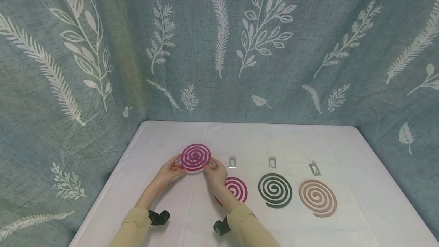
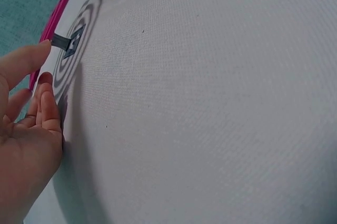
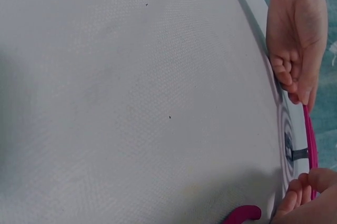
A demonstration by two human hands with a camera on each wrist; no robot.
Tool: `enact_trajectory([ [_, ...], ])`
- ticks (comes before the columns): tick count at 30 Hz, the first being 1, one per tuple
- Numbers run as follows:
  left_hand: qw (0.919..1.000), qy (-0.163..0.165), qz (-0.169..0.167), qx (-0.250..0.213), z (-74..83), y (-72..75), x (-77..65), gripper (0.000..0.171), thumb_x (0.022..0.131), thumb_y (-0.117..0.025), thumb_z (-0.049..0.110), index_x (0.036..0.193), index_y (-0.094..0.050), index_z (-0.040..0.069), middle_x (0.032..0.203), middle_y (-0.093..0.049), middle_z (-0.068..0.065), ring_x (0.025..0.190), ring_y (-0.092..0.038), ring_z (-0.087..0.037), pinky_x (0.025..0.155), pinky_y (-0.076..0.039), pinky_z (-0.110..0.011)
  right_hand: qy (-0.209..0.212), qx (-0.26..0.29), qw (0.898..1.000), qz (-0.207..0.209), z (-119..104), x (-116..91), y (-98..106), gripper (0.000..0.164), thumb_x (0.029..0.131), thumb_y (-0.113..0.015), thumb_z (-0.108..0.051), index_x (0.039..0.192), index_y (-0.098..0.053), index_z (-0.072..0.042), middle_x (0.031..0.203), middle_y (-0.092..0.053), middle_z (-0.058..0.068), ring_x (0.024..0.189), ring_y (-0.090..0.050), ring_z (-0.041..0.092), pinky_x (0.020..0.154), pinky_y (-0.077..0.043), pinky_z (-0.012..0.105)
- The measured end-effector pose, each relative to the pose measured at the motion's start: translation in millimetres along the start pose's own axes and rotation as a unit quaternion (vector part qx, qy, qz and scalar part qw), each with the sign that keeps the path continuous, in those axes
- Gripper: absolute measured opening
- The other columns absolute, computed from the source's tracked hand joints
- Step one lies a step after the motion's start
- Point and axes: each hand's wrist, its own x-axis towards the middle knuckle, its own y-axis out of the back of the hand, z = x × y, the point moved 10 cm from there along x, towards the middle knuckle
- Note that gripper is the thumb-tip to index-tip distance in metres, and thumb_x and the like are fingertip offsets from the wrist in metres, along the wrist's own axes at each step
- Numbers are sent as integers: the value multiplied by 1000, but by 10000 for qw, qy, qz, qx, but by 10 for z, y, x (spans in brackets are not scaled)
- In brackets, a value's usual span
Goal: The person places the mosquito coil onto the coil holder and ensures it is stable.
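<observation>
Over there, the left grip (image 1: 168, 171) and right grip (image 1: 216, 173) are pinching a pink coil (image 1: 195, 157) at opposite edges above a metal stand (image 2: 61, 42) on the desk (image 1: 178, 136).

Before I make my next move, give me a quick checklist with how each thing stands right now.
1. Both hands on the raised pink coil: ok, left hand and right hand hold opposite edges.
2. Coil edge off the table: ok, a gap shows in both wrist views.
3. Metal stand beneath it: ok, its base is on the table and its upright tab reaches toward the coil.
4. Coil secure on the tab: cannot tell.
5. Right arm clear of the second pink coil: cannot tell, it partly hides it.
6. Green coil and tan coil on stands: not ok, both lie on the table.
</observation>
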Motion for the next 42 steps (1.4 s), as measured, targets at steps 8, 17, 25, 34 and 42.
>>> enact_trajectory([
  [8, 9999, -59, -20, -85, -9, 4, 9, 70, 88, -62, 2, 145, -24, -7, 97, -53, -7, 76, -47, -2, 68, -44, -11, 13, -8, 10000, 10, 0, 0, -2, 42, 79, -68, -2, 121, -62, -3, 78, -68, 8, 67, -56, 7, 66, -50, 22],
  [17, 9999, -36, 10, -113, -4, 9, 3, 69, 87, -62, 1, 145, -25, -8, 96, -51, -6, 76, -46, -1, 67, -44, -11, 45, 27, 10000, 6, 7, 10, -10, 41, 80, -68, -2, 120, -62, -3, 76, -66, 7, 65, -53, 6, 63, -47, 19],
  [25, 9999, -52, -31, -119, 9, 0, -12, 69, 88, -62, 1, 145, -24, -8, 96, -51, -5, 76, -46, -2, 67, -44, -11, 91, 77, 9999, 11, 0, 10, -1, 41, 79, -68, -1, 120, -62, -2, 76, -67, 8, 66, -54, 7, 65, -49, 20],
  [34, 9999, -61, -55, -133, 5, -4, -5, 69, 88, -61, 1, 145, -24, -8, 97, -51, -6, 76, -46, -1, 68, -44, -11, 90, 90, 9999, 3, -4, 11, 7, 41, 79, -68, -1, 120, -62, -1, 76, -66, 8, 66, -55, 7, 66, -49, 21],
  [42, 9998, -101, -53, -132, 23, -5, -11, 69, 88, -61, 0, 145, -24, -8, 96, -51, -6, 76, -46, -1, 68, -44, -11, 73, 96, 9999, 22, -6, 14, 4, 41, 79, -68, -2, 120, -63, -2, 76, -66, 7, 66, -54, 7, 65, -49, 20],
])
